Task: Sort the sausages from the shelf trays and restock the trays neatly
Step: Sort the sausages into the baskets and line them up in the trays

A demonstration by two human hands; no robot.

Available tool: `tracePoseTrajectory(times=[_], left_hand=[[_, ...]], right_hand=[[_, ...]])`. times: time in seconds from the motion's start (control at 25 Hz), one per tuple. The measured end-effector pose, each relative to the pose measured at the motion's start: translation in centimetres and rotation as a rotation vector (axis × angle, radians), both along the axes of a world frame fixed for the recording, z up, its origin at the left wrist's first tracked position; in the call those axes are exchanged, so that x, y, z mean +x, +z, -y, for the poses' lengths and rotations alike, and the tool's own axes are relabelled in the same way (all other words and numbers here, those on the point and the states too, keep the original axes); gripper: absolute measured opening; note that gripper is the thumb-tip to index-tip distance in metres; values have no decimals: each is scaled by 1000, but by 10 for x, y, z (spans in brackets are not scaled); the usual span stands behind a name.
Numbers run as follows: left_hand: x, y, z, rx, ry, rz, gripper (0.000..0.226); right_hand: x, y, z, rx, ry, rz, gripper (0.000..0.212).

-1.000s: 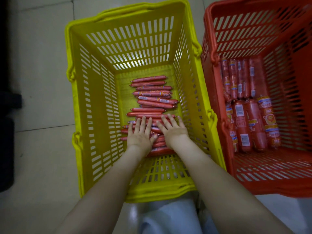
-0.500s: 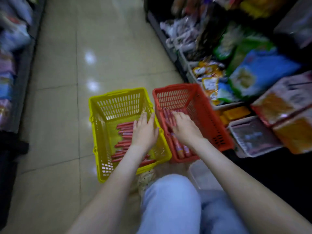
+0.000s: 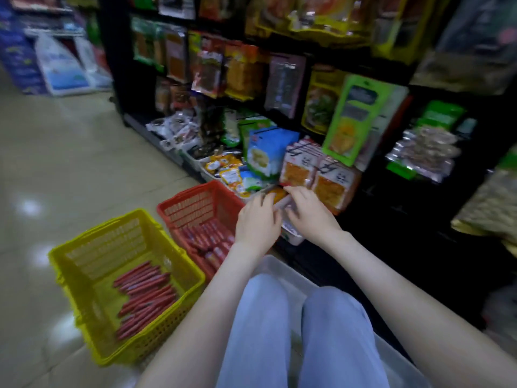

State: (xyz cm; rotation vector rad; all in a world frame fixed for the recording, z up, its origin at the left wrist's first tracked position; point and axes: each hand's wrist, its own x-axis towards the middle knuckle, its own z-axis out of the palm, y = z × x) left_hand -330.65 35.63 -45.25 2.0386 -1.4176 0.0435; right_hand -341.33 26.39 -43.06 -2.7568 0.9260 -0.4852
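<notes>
- Head view is giving me a person crouching in a shop aisle, both bare arms reaching forward to the bottom shelf [image 3: 372, 197] on the right.
- I am seeing the left hand [image 3: 257, 221] and the right hand [image 3: 312, 217] meeting just beside each other at a pale shelf tray [image 3: 292, 236] on the lowest level.
- Both sets of fingers are bending over the tray's near end. Motion blur is hiding whether they are pinching anything or only touching it, so I cannot tell.
- Something pale and rounded is showing between the two hands, but I cannot tell what it is.
- On the floor [image 3: 70, 163] to the left, a yellow basket [image 3: 84, 249] is holding thin red sausages [image 3: 145, 298], lying roughly side by side along its bottom.
- Touching it on the right, a red basket [image 3: 195, 193] is holding thicker sausages [image 3: 208, 239] with labels. The left forearm is crossing over its near corner.
- A clear plastic bin [image 3: 275, 266] is sitting under the person's knees [image 3: 263, 309], which are in pale blue jeans.
- Behind the hands, orange packets [image 3: 333, 189] are standing on the shelf, with a blue packet [image 3: 265, 155] to their left and a green packet [image 3: 354, 116] hanging above.
</notes>
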Motion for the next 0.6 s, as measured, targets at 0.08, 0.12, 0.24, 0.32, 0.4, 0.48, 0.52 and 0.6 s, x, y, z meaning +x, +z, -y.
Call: tracePoseTrajectory(times=[0.08,0.12,0.24,0.32,0.4,0.48,0.52,0.6], left_hand=[[-36,-5,25,22,-98,-7,42],[-54,-10,39,39,-147,-10,43],[-121,-27,81,109,-333,-17,42],[-170,-45,104,149,-453,-43,41],[-223,-71,122,229,-579,-59,41],[-270,-105,131,342,-687,-71,42],[-291,-125,134,403,-731,-70,43],[-335,-173,137,531,-810,-38,46]], right_hand=[[-54,-6,14,23,-106,8,51],[-82,-9,21,37,-166,10,50],[-175,-24,39,143,-377,29,47],[-238,-43,47,225,-510,30,46],[-304,-70,47,317,-659,35,45],[-361,-106,37,429,-778,32,45],[-386,-126,31,478,-826,35,45],[-434,-176,15,553,-929,48,48]])
